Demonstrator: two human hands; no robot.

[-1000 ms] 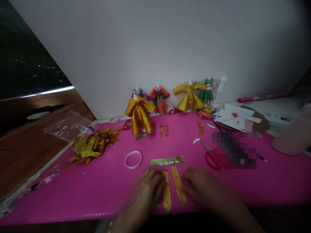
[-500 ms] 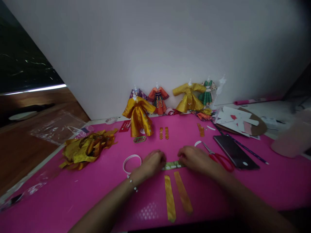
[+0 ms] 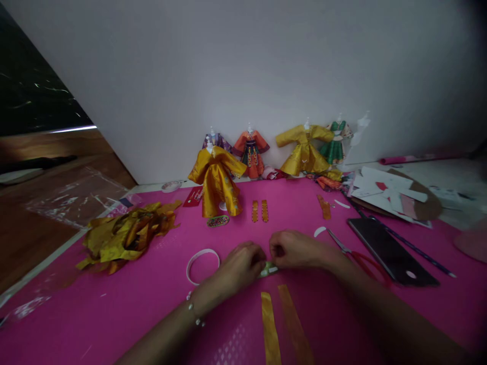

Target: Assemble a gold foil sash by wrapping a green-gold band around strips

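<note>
Green strip (image 3: 269, 269) has a pink tabletop (image 3: 110, 309) below, a pale wall (image 3: 243, 61) beyond.

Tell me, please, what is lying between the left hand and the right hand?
In the head view, part of a green strip with white patches shows between the left hand and the right hand; its ends are hidden.
</note>
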